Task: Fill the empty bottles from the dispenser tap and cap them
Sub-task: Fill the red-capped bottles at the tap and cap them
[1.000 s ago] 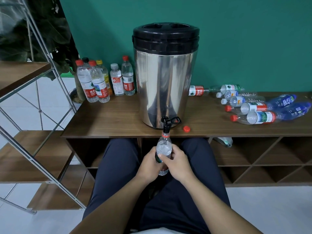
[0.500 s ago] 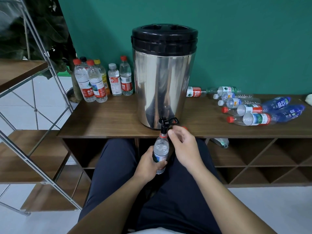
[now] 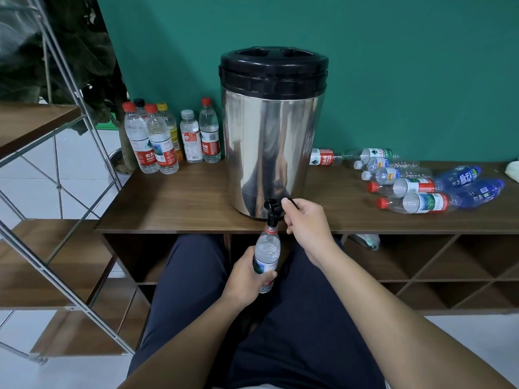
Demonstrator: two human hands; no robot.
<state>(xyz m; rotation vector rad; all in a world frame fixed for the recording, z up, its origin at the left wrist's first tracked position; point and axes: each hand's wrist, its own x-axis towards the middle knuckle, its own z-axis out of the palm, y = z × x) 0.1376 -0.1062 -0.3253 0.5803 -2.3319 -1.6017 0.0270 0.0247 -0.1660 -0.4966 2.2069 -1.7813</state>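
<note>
Left hand (image 3: 247,279) grips bottle (image 3: 266,255) round lower body, upright, mouth just under tap (image 3: 271,211) at tabletop (image 3: 174,197) front edge. Right hand (image 3: 306,220) curled, fingers pinching tap lever. Dispenser (image 3: 272,130) stands mid-tabletop, near front edge. Capped upright bottles (image 3: 168,136) at back left corner. Empty bottles (image 3: 415,186) lying on sides toward right end, some capped red or white. Shelf rack (image 3: 42,192) beside left edge.

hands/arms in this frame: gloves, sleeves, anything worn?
Both bare: the left hand and right hand have no gloves, rings, watch or bands visible. Forearms are uncovered to the frame edge, no sleeves in view. Dark navy trousers cover the legs below.
</note>
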